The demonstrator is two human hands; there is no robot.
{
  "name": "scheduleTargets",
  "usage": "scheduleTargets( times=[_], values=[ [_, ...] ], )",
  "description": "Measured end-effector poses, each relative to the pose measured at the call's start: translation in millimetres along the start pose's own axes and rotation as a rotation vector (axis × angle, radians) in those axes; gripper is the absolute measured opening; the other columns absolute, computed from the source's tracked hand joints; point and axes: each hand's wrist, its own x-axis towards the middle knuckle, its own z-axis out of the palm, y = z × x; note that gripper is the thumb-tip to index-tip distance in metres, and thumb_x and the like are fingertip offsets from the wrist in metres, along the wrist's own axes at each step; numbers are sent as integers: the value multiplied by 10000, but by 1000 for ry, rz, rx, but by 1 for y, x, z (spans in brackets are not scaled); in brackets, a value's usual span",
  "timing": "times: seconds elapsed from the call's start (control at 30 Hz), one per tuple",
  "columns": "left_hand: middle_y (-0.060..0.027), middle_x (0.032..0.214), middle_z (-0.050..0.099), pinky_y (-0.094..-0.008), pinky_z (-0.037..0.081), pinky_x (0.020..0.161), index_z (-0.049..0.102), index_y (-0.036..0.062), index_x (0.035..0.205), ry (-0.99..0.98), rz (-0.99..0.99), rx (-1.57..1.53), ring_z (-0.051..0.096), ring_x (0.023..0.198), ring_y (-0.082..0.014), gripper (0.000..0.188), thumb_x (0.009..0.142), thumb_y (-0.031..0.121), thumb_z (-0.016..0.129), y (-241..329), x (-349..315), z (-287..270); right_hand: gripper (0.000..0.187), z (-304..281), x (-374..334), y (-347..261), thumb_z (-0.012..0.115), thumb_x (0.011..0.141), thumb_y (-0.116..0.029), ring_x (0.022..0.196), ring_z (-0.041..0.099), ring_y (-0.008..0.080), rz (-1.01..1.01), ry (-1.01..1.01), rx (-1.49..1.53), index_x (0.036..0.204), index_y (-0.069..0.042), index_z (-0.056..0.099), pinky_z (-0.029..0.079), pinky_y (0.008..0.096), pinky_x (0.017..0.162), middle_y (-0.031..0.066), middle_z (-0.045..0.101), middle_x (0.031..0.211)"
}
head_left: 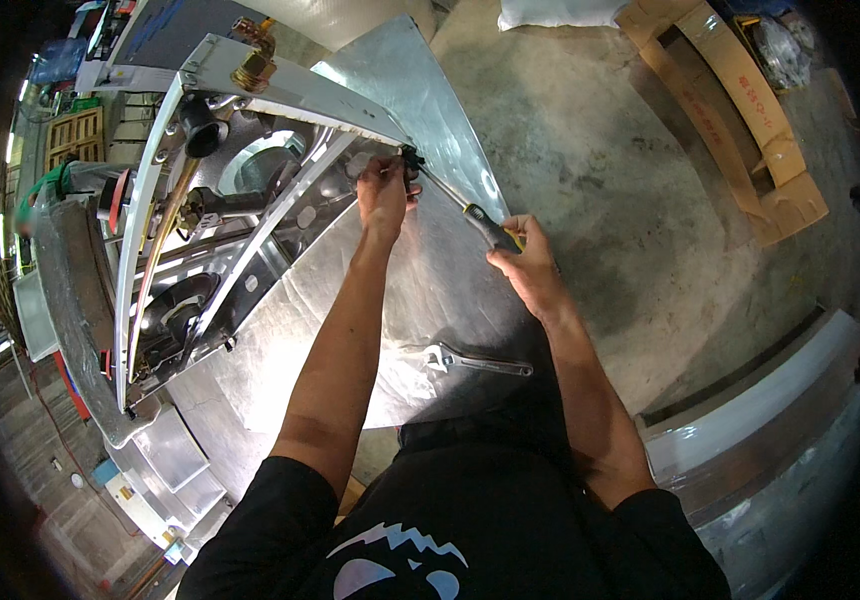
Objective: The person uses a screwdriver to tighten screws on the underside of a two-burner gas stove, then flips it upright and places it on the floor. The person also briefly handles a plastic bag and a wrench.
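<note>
At the far corner of the steel frame (320,95), which stands on the metal bench (450,290), your left hand (382,200) steadies a small black fitting (411,158), its fingers curled in against it. Your right hand (532,268) has its fingers wrapped around the black-and-yellow handle of the screwdriver (485,228), whose shaft slants up and leftward to that fitting. The tip is too small to make out among the dark parts, so you cannot tell from this view whether it is seated; feel for a firm bite before you put any twist on it. Line the shaft up squarely with the screw head, wherever that sits, and press along the shaft as you turn, since a skewed tip could slip toward the left fingers close by. Brace the fitting from behind or beside, with your fingertips out of the blade's path. Turn gently at first, then firm up evenly. The adjustable wrench (485,363) lies loose on the bench nearer your body, well apart from both hands.
</note>
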Motion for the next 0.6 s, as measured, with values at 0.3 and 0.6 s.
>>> scheduleTargets(
  times=[0.3, 0.6],
  values=[
    [-57, 897, 709, -293, 562, 530, 588, 98, 1176, -11, 3, -39, 684, 679, -148, 211, 1007, 222, 559, -4, -1, 0, 483, 10, -11, -17, 533, 1020, -461, 714, 578, 190, 190, 139, -130, 1147, 4, 552, 507, 379, 719, 69, 541, 731],
    [-62, 849, 688, -295, 567, 527, 580, 95, 1148, -17, 6, -19, 676, 656, -152, 188, 1004, 215, 567, -3, 0, 0, 462, 14, -21, 4, 437, 1066, -448, 854, 539, 216, -259, 181, -427, 1175, -3, 491, 487, 407, 752, 137, 523, 916]
  ],
)
